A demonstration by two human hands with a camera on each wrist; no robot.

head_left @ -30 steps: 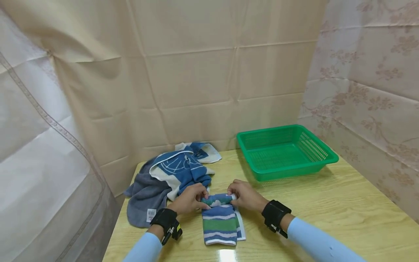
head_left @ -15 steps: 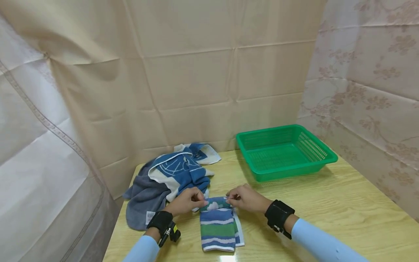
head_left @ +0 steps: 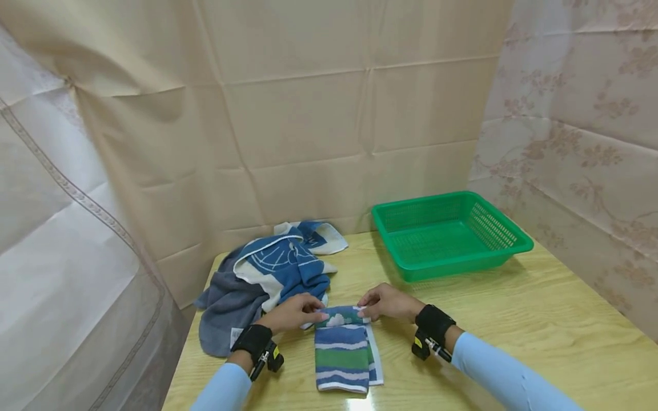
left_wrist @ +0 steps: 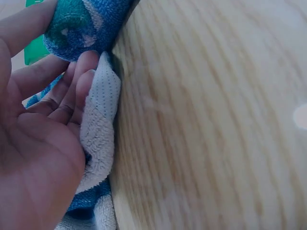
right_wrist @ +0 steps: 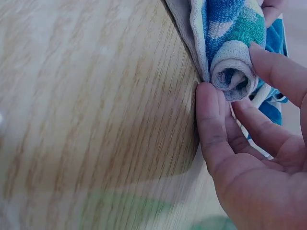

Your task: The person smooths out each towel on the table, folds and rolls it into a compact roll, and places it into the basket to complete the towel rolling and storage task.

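Note:
A small striped towel in blue, green and white lies flat at the front of the table, its far end wound into a roll. My left hand holds the left end of this roll between thumb and fingers. At the right end, my right hand grips the roll the same way. In the right wrist view, the coiled white edge shows between thumb and fingers. A pale hem of cloth lies beside my left fingers in the left wrist view.
Left of the hands lie a crumpled grey towel and a blue-and-white towel on top of it. A green plastic basket stands at the back right of the wooden table. Beige cloth hangs behind.
The rolled end has turned a little and now sits slightly nearer the front. Both hands have shifted their fingers along the roll's ends. The other towels and the basket stay put.

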